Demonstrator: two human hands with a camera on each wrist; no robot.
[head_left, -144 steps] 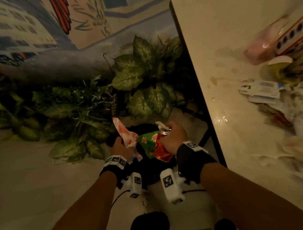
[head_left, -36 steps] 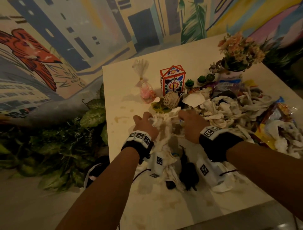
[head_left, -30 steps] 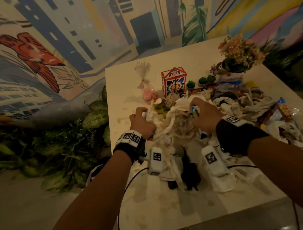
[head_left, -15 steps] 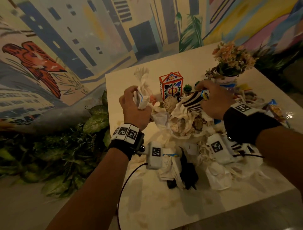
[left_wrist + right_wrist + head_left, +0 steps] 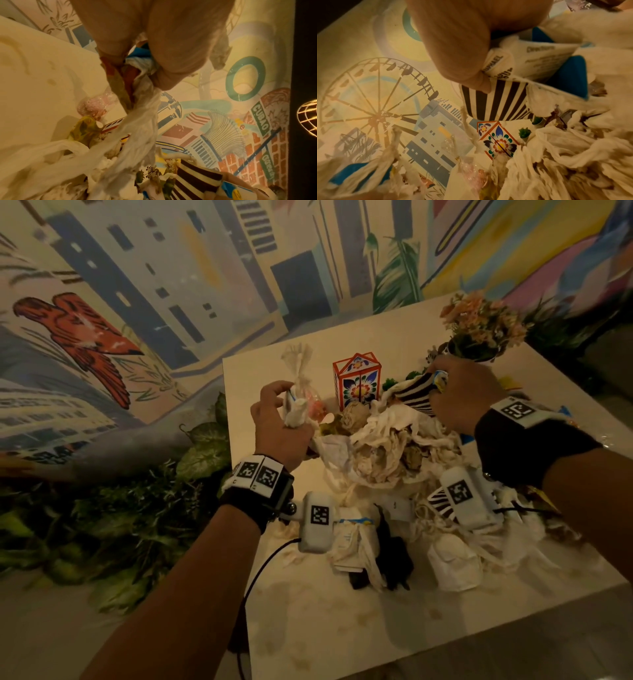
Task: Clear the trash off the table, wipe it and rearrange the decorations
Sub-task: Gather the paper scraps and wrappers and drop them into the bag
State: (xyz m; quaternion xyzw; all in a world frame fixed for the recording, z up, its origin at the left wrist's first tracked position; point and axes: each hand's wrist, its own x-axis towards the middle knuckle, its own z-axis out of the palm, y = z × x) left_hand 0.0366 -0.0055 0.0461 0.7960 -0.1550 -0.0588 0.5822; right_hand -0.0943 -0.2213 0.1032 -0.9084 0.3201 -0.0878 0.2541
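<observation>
A big bundle of crumpled white tissues point(image 5: 387, 446) hangs between my two hands above the white table point(image 5: 308, 611). My left hand point(image 5: 281, 419) grips twisted tissue point(image 5: 142, 111) and scraps of wrapper at the bundle's left end. My right hand point(image 5: 459, 395) grips a black-and-white striped paper cup point(image 5: 414, 395) point(image 5: 494, 102) with some printed paper at the bundle's right end. Behind stand the decorations: a floral paper box point(image 5: 358, 381) point(image 5: 498, 140), a clear bag of pink sweets point(image 5: 308, 392), small green cacti point(image 5: 524, 132) and a pot of orange flowers point(image 5: 479, 326).
More tissues, paper bags point(image 5: 452, 566) and black scraps point(image 5: 394, 556) lie on the table under my wrists. The tabletop is stained near its front edge. Leafy plants point(image 5: 137, 508) fill the floor left of the table. A painted mural wall point(image 5: 171, 285) stands behind.
Both hands dropped wrappers by the plants, came back to the table, gathered tissues and the striped cup, and have lifted the bundle upward off the pile.
</observation>
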